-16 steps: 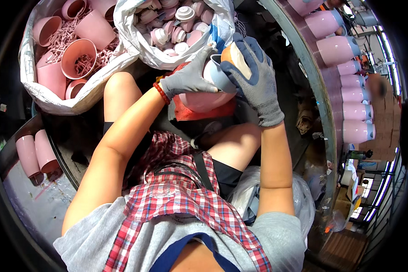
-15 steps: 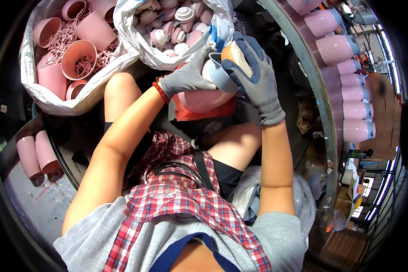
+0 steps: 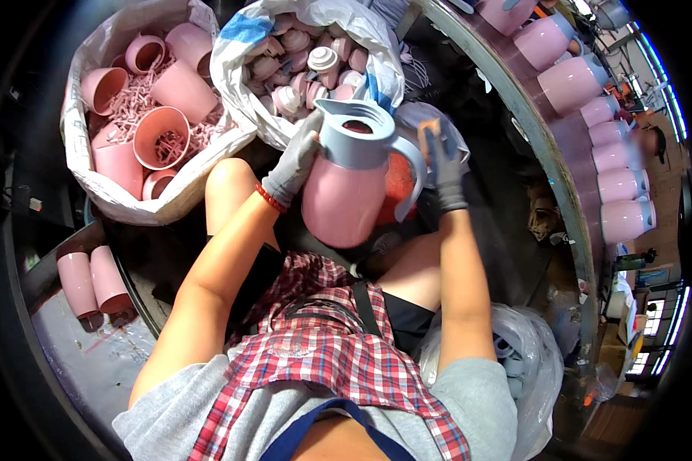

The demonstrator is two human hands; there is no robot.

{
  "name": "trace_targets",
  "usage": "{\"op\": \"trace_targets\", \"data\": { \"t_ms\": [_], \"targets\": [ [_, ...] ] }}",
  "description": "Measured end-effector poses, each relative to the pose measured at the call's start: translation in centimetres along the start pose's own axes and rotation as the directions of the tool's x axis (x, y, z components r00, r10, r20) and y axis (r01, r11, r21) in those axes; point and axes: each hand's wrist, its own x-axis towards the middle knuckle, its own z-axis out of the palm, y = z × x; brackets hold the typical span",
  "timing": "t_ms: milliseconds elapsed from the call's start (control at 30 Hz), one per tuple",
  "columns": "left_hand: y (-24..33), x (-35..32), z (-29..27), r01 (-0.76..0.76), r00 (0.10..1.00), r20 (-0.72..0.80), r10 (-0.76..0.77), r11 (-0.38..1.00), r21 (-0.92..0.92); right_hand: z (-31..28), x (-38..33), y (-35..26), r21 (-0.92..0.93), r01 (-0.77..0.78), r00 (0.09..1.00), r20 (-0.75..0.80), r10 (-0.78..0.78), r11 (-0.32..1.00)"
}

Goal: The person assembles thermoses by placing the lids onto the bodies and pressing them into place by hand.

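A pink jug (image 3: 343, 201) with a blue-grey collar, spout and handle stands upright, slightly tilted, before my knees. My left hand (image 3: 294, 164), in a grey glove, is closed on its left side just under the spout. An opening shows in the top of the collar, dark red inside. Off to the right of the handle, apart from the jug, my gloved right hand (image 3: 443, 165) is raised and blurred by motion. It grips a small orange and cream block (image 3: 430, 127), of which just an orange end shows. Behind the jug lies something red (image 3: 399, 180), partly hidden.
A white sack (image 3: 211, 144) at the far left holds pink cups and pink strips. Beside it, another sack (image 3: 227, 77) holds pink and white stoppers. Two pink cylinders (image 3: 77, 280) lie at left. Pink jugs (image 3: 565, 81) line a bench (image 3: 546, 165) at right. A clear bag (image 3: 542, 349) sits by my right arm.
The jug has come upright and nearer, its handle now toward the right. My right hand has drawn away from the collar with the block. My left hand stays on the jug.
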Motion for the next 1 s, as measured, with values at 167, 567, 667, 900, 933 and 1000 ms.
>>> {"op": "trace_targets", "data": {
  "t_ms": [167, 567, 667, 900, 933, 1000],
  "targets": [
    [4.8, -4.3, 0.0, 0.297, 0.924, -0.046, -0.379, 0.789, -0.538, 5.0, -5.6, 4.9, -0.684, 0.282, 0.959, 0.207, -0.191, 0.673],
    [10.7, -6.8, 1.9, 0.039, 0.955, -0.263, 0.136, 0.823, 0.567, 4.1, -12.3, -18.1, 0.526, -0.298, 0.928, 0.356, 0.113, 0.797],
    [11.5, -7.1, -0.7, -0.179, 0.915, -0.013, 0.403, 0.436, 0.882, 4.3, -12.1, -19.6, 0.518, -0.303, 0.904, 0.421, 0.07, 0.8],
    [18.8, -10.6, -6.0, -0.179, 0.975, 0.137, 0.173, 0.257, 0.95, 2.7, -13.5, -18.7, 0.391, -0.559, 0.728, 0.654, 0.207, 0.731],
    [20.0, -11.1, -7.8, -0.084, 0.99, 0.031, 0.136, 0.4, 0.913, -0.9, -12.9, -16.8, 0.31, -0.464, 0.767, 0.61, 0.201, 0.83],
    [23.4, -13.8, -12.3, 0.134, 0.956, -0.255, 0.143, 0.558, 0.819, -5.8, -13.0, -13.5, 0.226, -0.362, 0.86, 0.456, 0.23, 0.904]
  ]
}}
